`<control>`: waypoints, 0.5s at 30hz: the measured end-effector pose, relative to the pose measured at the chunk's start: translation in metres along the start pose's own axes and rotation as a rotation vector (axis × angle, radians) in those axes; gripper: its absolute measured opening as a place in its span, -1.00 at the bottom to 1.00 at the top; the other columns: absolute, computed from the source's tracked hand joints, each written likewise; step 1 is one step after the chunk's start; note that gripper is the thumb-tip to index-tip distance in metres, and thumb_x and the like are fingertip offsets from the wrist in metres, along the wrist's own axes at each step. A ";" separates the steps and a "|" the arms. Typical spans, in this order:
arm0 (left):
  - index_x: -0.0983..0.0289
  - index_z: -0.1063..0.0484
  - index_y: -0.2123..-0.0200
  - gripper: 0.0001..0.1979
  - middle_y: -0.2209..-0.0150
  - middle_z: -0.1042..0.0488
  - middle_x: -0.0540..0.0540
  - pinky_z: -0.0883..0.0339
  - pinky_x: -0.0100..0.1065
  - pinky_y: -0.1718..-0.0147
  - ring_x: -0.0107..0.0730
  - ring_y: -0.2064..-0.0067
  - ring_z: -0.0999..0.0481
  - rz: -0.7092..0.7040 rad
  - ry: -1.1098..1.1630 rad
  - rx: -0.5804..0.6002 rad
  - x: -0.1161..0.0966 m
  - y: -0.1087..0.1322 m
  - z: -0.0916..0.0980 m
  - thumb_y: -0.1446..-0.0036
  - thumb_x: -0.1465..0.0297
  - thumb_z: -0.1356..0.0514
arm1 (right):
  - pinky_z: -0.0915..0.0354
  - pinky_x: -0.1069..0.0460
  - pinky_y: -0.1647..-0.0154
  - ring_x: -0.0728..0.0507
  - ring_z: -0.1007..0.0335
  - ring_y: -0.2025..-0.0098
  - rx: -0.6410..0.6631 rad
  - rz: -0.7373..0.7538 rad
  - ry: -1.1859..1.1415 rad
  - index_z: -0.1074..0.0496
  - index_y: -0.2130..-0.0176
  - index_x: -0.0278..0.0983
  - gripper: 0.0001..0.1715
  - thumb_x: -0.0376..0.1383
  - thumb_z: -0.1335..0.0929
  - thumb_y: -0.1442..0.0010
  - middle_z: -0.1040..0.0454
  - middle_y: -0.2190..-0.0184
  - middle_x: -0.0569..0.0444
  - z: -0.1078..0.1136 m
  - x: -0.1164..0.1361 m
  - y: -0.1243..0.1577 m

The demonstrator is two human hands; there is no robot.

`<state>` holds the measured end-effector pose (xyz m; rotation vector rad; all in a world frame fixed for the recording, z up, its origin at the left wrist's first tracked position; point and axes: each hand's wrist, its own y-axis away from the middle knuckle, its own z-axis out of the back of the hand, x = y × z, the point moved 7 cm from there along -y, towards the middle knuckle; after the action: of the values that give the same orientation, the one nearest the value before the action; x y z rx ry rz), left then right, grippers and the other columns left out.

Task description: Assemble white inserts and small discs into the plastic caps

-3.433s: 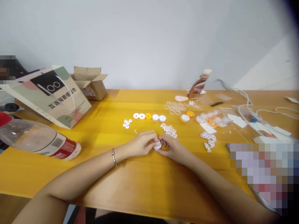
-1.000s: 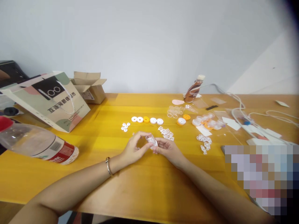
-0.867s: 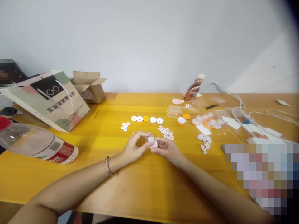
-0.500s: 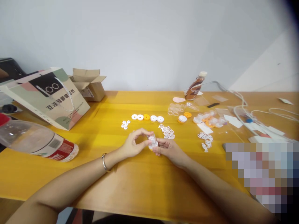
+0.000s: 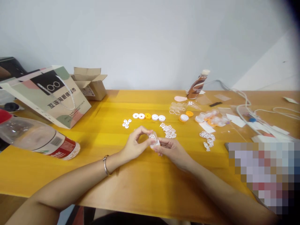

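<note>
A small clear-and-white plastic piece (image 5: 154, 139), with a trace of yellow-orange low down, is held up between both hands above the table. My left hand (image 5: 138, 142) is closed on its left side, with the thumb across the front. From the right, my right hand (image 5: 172, 150) grips its lower edge between thumb and fingers. Fingers hide part of the piece. Just beyond the hands lie a pile of white openwork plastic pieces (image 5: 168, 130) and a row of white and yellow discs, one a yellow disc (image 5: 147, 116). Several small white round pieces (image 5: 127, 123) lie to the left.
At left stand a large plastic bottle (image 5: 42, 140), a paper bag (image 5: 56, 100) and an open cardboard box (image 5: 92, 86). On the right are a brown bottle (image 5: 196, 86), clear rings (image 5: 177, 108), an orange-and-white heap (image 5: 211, 118), more openwork pieces (image 5: 208, 137) and white cables (image 5: 245, 103).
The held piece has tilted slightly, and the left thumb has moved further across its front. Both hands keep hold of it. The view has shifted slightly.
</note>
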<state>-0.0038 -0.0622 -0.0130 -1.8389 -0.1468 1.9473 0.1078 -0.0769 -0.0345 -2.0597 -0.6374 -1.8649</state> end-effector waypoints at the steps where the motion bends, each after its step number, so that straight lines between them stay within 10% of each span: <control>1: 0.30 -0.30 0.31 -0.82 0.33 -0.38 0.09 -0.26 -0.35 0.21 -0.42 0.25 -0.38 0.030 0.046 0.022 0.001 -0.002 0.000 0.00 0.36 -0.17 | -0.11 0.14 0.47 0.08 -0.15 0.53 0.005 -0.007 -0.010 -0.44 0.36 -0.30 -0.82 -0.25 -0.36 0.02 -0.30 0.56 0.19 0.001 -0.001 0.000; 15: 0.32 -0.29 0.30 -0.79 0.28 -0.42 0.12 -0.31 -0.40 0.29 -0.45 0.28 -0.42 0.079 0.319 0.115 -0.002 -0.005 -0.004 0.03 0.38 -0.21 | -0.10 0.15 0.51 0.08 -0.17 0.54 0.086 -0.015 -0.203 -0.38 0.42 -0.35 -0.78 -0.20 -0.34 -0.02 -0.31 0.56 0.13 -0.003 -0.005 0.002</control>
<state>0.0010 -0.0590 -0.0094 -2.0733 0.1375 1.6460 0.1064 -0.0810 -0.0388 -2.2105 -0.7705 -1.6185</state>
